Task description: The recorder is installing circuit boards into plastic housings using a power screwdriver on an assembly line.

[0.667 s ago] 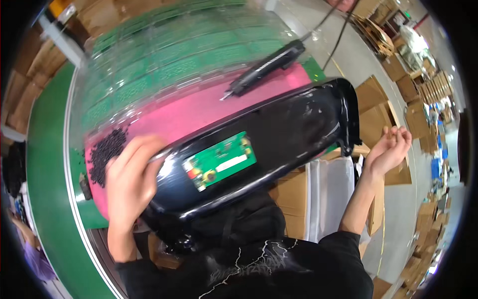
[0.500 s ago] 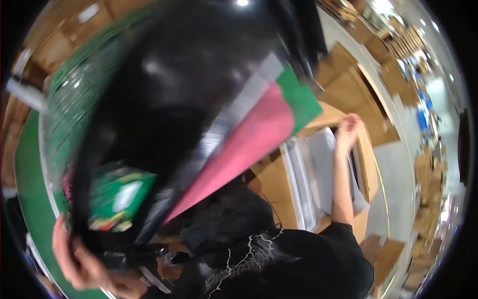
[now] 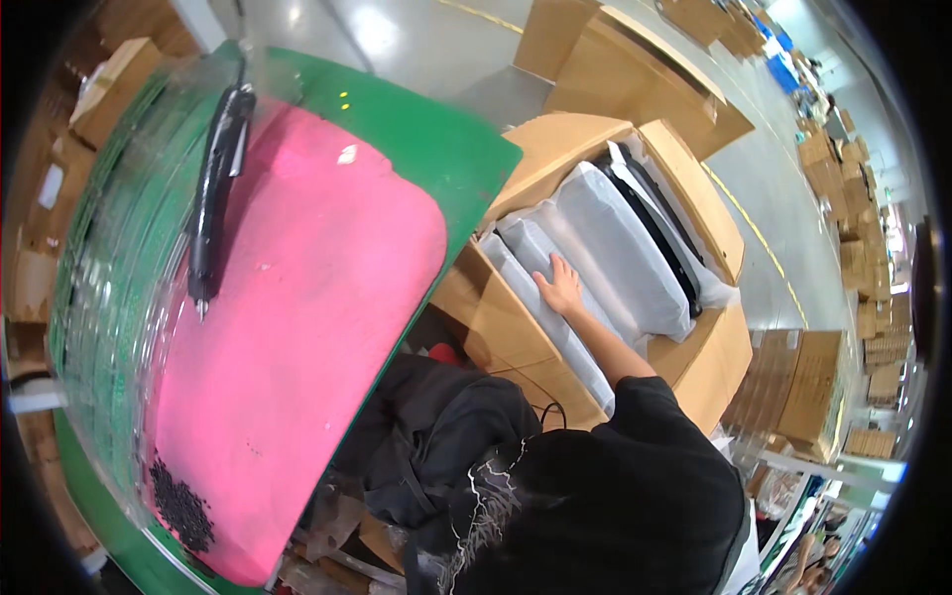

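My right hand [image 3: 562, 289] reaches into an open cardboard box [image 3: 474, 315] on the right, fingers apart and resting on one of several long panels [image 3: 617, 236] in whitish translucent wrapping. The wrapped panels stand side by side in the box. Along its far right side a dark, black-edged panel [image 3: 659, 230] shows between the wrapping. My left hand is out of view.
Left of me, a pink mat [image 3: 317, 288] lies on a green tabletop [image 3: 416, 129]. A black power screwdriver [image 3: 214, 188] hangs over it. Small black pieces [image 3: 181, 508] lie heaped near its corner. Clear plastic sheeting [image 3: 109, 297] borders it. More cardboard boxes [image 3: 635, 74] stand beyond.
The large glossy black panel at my left hand has left the view, and so has that hand. The mat and screwdriver now show. My right hand moved left across the box onto the wrapped panels.
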`<state>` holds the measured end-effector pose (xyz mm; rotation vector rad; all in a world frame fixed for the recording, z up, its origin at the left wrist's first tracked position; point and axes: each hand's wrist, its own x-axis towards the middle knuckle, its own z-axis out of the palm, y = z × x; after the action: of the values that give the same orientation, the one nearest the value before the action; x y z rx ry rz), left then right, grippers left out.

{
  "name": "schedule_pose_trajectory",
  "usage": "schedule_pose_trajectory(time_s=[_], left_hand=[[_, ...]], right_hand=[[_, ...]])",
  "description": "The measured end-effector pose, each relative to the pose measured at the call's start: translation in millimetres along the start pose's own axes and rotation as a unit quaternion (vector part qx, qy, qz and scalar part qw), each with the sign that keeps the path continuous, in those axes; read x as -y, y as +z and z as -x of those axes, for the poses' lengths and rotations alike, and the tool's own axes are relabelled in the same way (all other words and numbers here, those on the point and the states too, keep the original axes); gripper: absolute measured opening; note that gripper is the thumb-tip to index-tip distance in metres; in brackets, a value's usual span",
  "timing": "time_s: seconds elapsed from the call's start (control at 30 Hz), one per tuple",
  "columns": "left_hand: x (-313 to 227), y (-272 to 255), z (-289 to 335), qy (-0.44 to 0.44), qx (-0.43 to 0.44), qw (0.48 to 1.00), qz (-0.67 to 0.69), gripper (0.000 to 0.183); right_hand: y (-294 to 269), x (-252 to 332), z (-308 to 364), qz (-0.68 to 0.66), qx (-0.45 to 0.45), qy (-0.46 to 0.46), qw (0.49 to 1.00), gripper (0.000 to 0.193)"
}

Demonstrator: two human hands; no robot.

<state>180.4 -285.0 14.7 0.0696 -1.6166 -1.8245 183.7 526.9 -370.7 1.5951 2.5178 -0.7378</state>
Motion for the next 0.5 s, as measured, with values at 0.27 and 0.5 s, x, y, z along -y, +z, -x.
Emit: schedule_pose_trajectory(time_s=[0.27,0.5], left_hand=[[62.3,-124.3,-41.8,-0.057,-0.111,0.991,0.052,0.024],[86.5,-155.0,-68.9,0.147,-0.050,0.952,-0.262,0.028]], right_hand=[[-93.3,-56.4,-69.4,0.096,-0.214,0.049,0.971,0.059],[-159.7,-150.2,-108.4,0.100,-0.049,0.186,0.976,0.056]])
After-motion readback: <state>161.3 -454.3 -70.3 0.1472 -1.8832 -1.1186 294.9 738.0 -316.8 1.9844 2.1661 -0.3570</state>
